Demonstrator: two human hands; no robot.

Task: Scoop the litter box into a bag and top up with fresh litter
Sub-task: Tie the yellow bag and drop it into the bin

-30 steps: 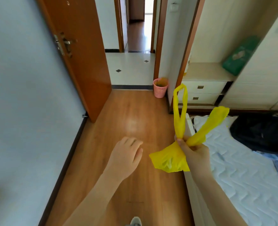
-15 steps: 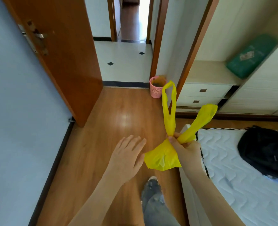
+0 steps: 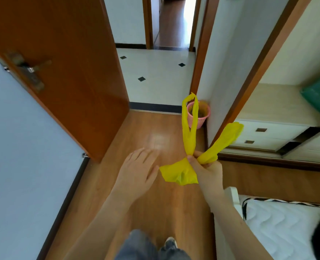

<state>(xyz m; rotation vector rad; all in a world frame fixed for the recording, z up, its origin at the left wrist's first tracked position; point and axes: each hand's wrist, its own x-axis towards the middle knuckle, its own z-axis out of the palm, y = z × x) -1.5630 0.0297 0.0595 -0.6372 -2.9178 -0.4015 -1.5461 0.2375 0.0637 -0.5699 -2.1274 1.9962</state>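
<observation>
Yellow bag (image 3: 180, 172) is bunched up in the right hand (image 3: 207, 170), fingers pinching it at the neck so both handles stick up, probably just for carrying. Left hand (image 3: 136, 174) is beside it, fingers relaxed, holding nothing. No litter box in sight.

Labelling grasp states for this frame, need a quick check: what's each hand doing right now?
Left hand: open, fingers straight, holding nothing, beside the yellow bag.
Right hand: closed, gripping the yellow bag at its bunched neck, handles sticking up.
</observation>
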